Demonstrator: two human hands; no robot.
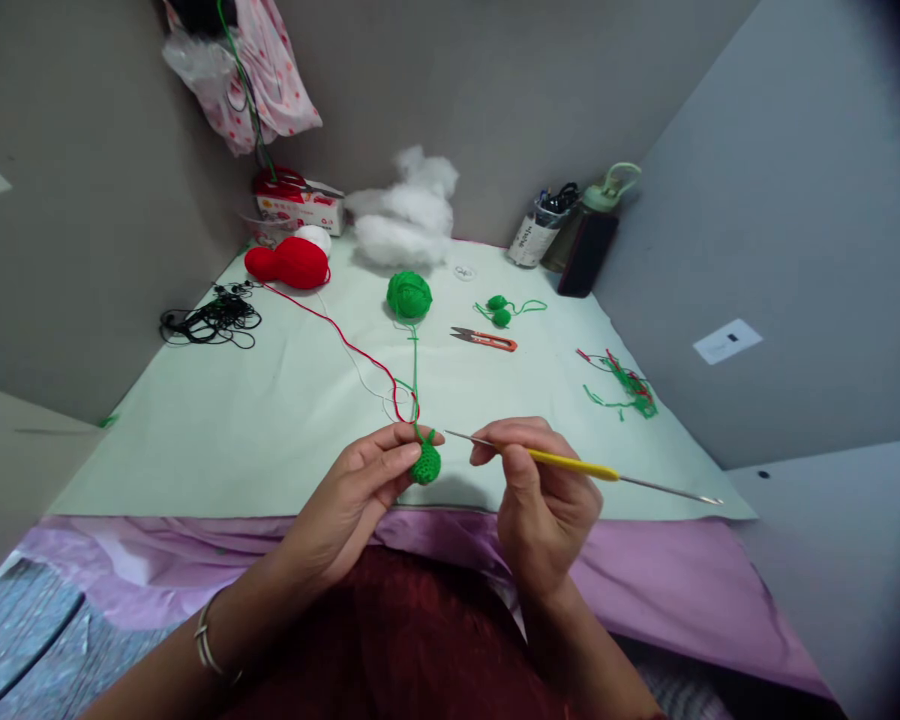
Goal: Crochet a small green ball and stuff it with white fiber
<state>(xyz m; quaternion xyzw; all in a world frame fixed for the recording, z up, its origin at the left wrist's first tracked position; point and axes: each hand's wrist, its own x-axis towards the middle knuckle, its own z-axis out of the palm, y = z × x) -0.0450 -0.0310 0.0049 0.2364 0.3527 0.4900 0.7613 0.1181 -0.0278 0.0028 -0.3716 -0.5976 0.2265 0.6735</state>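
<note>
Holds the small green crocheted piece (425, 464) at the near middle of the table (307, 390), pinched between the thumb and fingers of the left hand (366, 478). Grips the yellow-handled hook (574, 463) pen-fashion in the right hand (546, 495), fingers curled close round it, with the tip just right of the piece and seemingly apart from it. Looks to be between stitches, with green yarn (415, 370) running far to the green yarn ball (409, 296). Probably calls next for bringing the tip left into the piece.

Grey walls (540, 90) behind & beside pale-grn tbl (195, 430), bluish flr (15, 630) lower L
</note>
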